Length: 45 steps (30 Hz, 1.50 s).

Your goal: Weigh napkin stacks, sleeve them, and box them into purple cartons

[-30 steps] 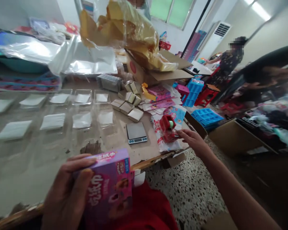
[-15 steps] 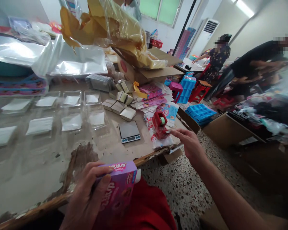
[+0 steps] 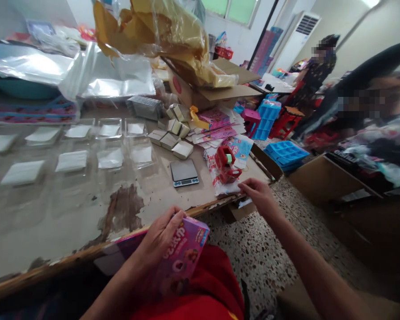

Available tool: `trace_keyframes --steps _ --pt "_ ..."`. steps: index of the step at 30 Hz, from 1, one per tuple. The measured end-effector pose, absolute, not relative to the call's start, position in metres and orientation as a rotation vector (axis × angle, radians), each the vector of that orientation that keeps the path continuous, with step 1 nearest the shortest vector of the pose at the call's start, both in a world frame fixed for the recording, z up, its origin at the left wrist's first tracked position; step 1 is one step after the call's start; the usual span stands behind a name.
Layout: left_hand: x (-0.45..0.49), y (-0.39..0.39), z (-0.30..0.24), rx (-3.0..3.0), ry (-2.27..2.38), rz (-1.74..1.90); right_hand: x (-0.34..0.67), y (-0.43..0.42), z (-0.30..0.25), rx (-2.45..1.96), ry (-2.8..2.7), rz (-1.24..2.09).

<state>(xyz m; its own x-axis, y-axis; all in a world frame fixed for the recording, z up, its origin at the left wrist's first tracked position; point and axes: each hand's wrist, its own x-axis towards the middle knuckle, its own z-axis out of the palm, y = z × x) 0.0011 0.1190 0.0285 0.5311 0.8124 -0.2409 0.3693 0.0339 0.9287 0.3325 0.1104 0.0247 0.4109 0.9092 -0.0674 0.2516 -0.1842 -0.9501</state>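
My left hand [image 3: 162, 238] is wrapped over a purple and pink printed cardboard box [image 3: 186, 249], tilted above my lap at the table's front edge. A pale flap and a darker purple panel show on the left side of the box. My right hand [image 3: 258, 193] is closed in a pinch just in front of a red tape dispenser [image 3: 225, 164]; whatever lies between the fingertips is too small to make out. The dispenser, with a greenish roll in it, rests on a white and red printed plastic packet [image 3: 215, 175].
A small scale [image 3: 184, 173] stands mid-table. To its left lie rows of clear trays [image 3: 110, 156] with white stacks. Card stacks [image 3: 182, 150], flat printed boxes [image 3: 216, 118] and a carton [image 3: 220, 94] are behind. Blue crates [image 3: 286, 154] and blurred people are to the right.
My right hand has drawn slightly away from the tape dispenser's front. My left hand has shifted right and turned the box, so its large printed face shows more.
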Motion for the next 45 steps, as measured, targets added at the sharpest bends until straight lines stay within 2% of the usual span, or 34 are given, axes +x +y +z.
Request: trace_keyframes --steps 4,6,11,15,20,24,28,31,33,37,41,45 --pt "0.017 0.124 0.025 1.586 0.977 0.420 0.295 0.105 0.076 -1.465 -1.789 1.291" --pt "0.023 0.125 0.024 1.612 0.937 0.436 0.269 0.111 0.093 -1.311 -2.122 1.415" --pt "0.026 0.125 0.021 1.675 0.855 0.479 0.231 0.131 0.101 -1.192 -2.519 1.275" --pt "0.019 0.121 0.019 1.608 0.808 0.437 0.231 0.139 0.082 -1.288 -2.451 1.365" --pt "-0.008 0.116 0.027 1.377 0.672 0.347 0.236 0.135 0.033 -1.404 -1.759 1.696" --pt "-0.036 0.115 0.036 1.146 0.693 0.457 0.225 0.120 0.029 -1.444 -1.594 1.438" --pt "-0.063 0.105 0.058 1.140 0.788 0.708 0.191 0.099 0.063 -1.210 -1.852 1.393" --pt "-0.095 0.085 0.074 1.220 0.881 1.093 0.163 0.087 0.075 -1.142 -2.095 0.896" --pt "-0.126 0.063 0.080 1.235 1.092 1.342 0.142 0.087 0.071 -0.905 -2.188 0.564" --pt "-0.184 0.005 0.084 0.920 1.356 1.433 0.069 0.096 0.061 -0.324 -2.263 0.172" --pt "-0.244 -0.032 0.097 0.716 1.500 1.546 -0.024 0.086 0.049 0.018 -2.332 0.142" --pt "-0.344 -0.030 0.136 0.922 2.042 1.441 -0.067 0.073 0.004 -0.119 -2.387 0.380"
